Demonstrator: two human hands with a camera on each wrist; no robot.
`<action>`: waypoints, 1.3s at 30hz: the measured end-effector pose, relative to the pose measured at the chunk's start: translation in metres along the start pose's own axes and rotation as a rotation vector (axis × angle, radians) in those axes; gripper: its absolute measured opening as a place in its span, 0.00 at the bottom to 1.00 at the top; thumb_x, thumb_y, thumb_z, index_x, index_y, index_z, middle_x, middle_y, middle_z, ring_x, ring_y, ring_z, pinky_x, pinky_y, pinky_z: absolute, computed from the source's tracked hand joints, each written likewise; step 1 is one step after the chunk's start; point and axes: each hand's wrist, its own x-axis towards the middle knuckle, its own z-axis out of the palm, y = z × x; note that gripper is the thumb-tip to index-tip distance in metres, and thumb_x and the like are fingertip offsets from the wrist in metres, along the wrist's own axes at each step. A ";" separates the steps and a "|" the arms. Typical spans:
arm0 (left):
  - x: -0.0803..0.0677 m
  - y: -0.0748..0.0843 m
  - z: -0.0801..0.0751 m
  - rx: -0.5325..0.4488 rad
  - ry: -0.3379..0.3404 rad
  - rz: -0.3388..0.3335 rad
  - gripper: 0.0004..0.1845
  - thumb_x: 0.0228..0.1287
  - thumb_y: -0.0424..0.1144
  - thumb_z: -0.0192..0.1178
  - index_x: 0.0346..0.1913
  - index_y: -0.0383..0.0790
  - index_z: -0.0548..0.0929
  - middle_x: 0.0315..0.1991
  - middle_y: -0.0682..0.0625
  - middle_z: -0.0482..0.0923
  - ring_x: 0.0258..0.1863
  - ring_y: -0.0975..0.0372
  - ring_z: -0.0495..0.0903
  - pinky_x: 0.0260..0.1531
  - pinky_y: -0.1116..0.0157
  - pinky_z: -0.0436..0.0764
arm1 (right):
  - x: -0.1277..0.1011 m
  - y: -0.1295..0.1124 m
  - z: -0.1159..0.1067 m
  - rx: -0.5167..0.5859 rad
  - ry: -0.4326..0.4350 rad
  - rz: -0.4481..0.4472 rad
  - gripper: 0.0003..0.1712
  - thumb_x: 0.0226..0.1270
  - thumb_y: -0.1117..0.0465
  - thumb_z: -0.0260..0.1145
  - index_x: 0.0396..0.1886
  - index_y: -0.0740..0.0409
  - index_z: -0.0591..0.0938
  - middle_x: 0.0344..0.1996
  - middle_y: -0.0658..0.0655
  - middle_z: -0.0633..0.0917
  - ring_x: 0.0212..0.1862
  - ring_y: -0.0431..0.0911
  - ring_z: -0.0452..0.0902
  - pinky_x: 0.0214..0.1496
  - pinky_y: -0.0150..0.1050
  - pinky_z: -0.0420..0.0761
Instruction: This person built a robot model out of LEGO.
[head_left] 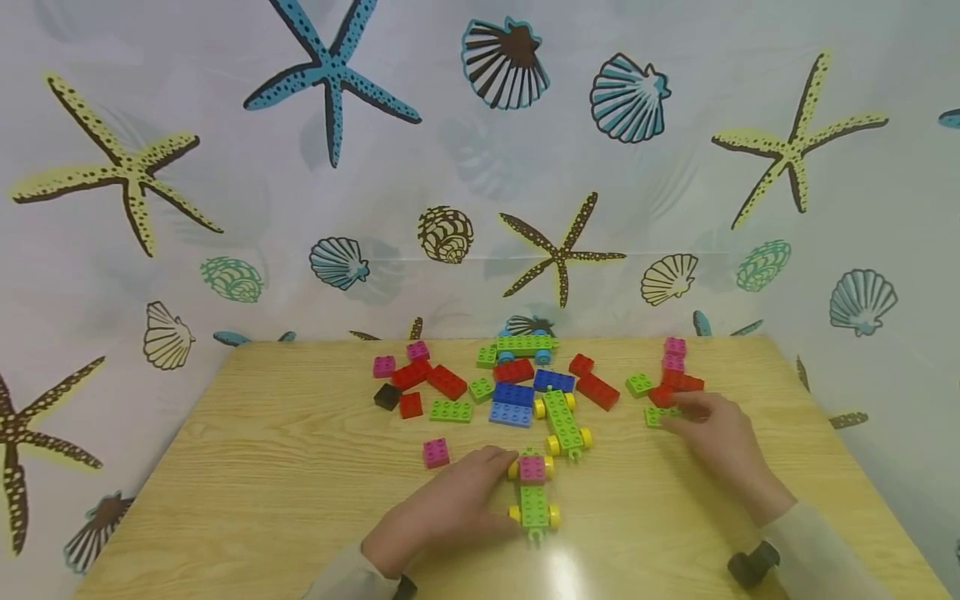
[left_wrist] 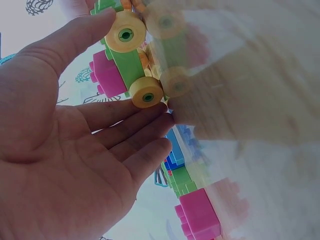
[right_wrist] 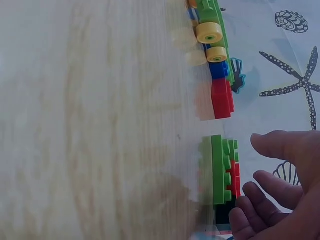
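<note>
At the front of the table stands a toy car base (head_left: 534, 505), green with yellow wheels, and a pink brick (head_left: 532, 469) is fixed on its far end. My left hand (head_left: 459, 507) lies along the car's left side. In the left wrist view its thumb touches one yellow wheel (left_wrist: 126, 34), while the extended fingers rest by the other wheel (left_wrist: 147, 92). Over on the right, my right hand (head_left: 722, 442) hovers beside a flat green brick (head_left: 654, 417), fingers loosely bent. The right wrist view shows a gap between the fingertips and that green brick (right_wrist: 217, 170).
A second green car base (head_left: 563, 422) with yellow wheels and one with blue wheels (head_left: 525, 345) stand farther back. Around them lie red bricks (head_left: 447, 382), blue bricks (head_left: 513, 393) and a black brick (head_left: 387, 397). A loose pink brick (head_left: 436, 452) lies left. Behind hangs a patterned curtain (head_left: 480, 167).
</note>
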 end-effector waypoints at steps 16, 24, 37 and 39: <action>0.001 -0.001 0.000 -0.013 -0.003 -0.018 0.50 0.66 0.57 0.80 0.85 0.43 0.72 0.83 0.46 0.73 0.82 0.48 0.74 0.81 0.42 0.76 | 0.001 0.005 0.001 -0.044 0.003 0.000 0.33 0.81 0.54 0.71 0.75 0.71 0.79 0.73 0.77 0.79 0.73 0.73 0.75 0.79 0.73 0.74; 0.001 -0.002 0.001 -0.002 0.000 -0.010 0.50 0.66 0.57 0.80 0.85 0.43 0.72 0.82 0.46 0.74 0.81 0.49 0.75 0.81 0.43 0.77 | 0.003 0.004 0.006 -0.014 -0.035 -0.052 0.30 0.80 0.52 0.74 0.70 0.67 0.82 0.69 0.72 0.84 0.68 0.68 0.82 0.73 0.66 0.83; 0.003 -0.002 0.001 -0.010 -0.005 -0.019 0.50 0.66 0.59 0.80 0.85 0.45 0.72 0.83 0.47 0.74 0.82 0.49 0.75 0.81 0.43 0.77 | 0.005 -0.005 0.012 -0.117 -0.057 0.077 0.42 0.75 0.43 0.76 0.71 0.74 0.80 0.69 0.76 0.83 0.66 0.69 0.82 0.70 0.66 0.84; 0.002 -0.002 0.001 -0.013 -0.008 -0.020 0.50 0.66 0.58 0.80 0.85 0.45 0.72 0.83 0.47 0.74 0.81 0.49 0.75 0.81 0.43 0.77 | 0.006 -0.008 0.014 -0.128 -0.070 0.084 0.44 0.74 0.42 0.77 0.71 0.75 0.79 0.70 0.77 0.83 0.67 0.70 0.82 0.72 0.67 0.83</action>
